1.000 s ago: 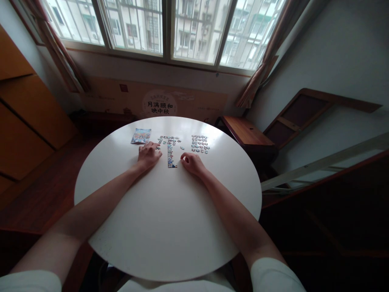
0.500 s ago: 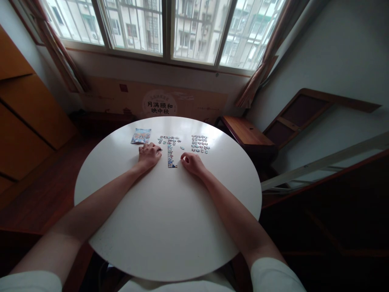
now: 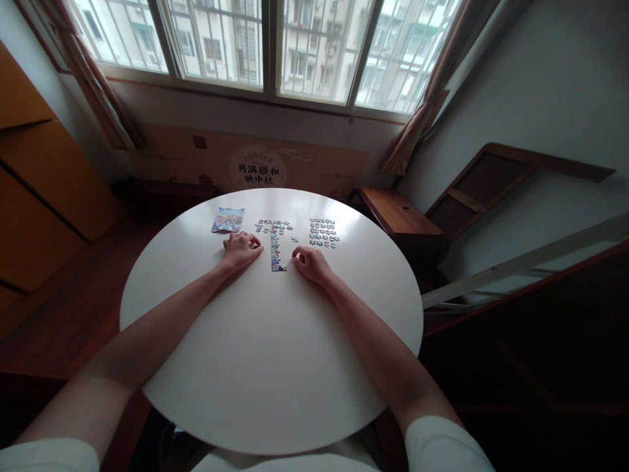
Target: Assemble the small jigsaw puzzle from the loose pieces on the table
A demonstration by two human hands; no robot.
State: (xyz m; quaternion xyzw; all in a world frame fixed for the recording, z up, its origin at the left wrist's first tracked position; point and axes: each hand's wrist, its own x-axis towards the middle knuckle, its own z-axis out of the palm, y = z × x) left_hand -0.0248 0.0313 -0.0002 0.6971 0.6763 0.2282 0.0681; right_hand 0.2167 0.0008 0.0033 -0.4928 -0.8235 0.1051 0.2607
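On the white round table, a partly joined jigsaw puzzle strip [image 3: 275, 252] runs toward me, with a short foot pointing right at its near end. My left hand [image 3: 240, 249] rests just left of this strip, its fingers curled and the thumb and index finger close together. Whatever may be between those fingertips is too small to make out. Right of the strip lies my right hand [image 3: 310, 262], thumb and index finger pinched; their contents, if any, are hidden. Loose puzzle pieces [image 3: 268, 227] spread across the strip's far end. A small piece [image 3: 294, 239] lies beyond my right hand.
Rows of separate puzzle pieces [image 3: 323, 233] lie at the right, beyond my right hand. A colourful printed packet [image 3: 228, 219] is beyond my left hand. The white table [image 3: 265, 367] has a rounded edge; a wooden stool or bench [image 3: 400, 211] stands past its right side.
My left hand has turned slightly, its thumb and index finger shifting a little to the right, nearer the strip. My right hand and the pieces look unmoved.
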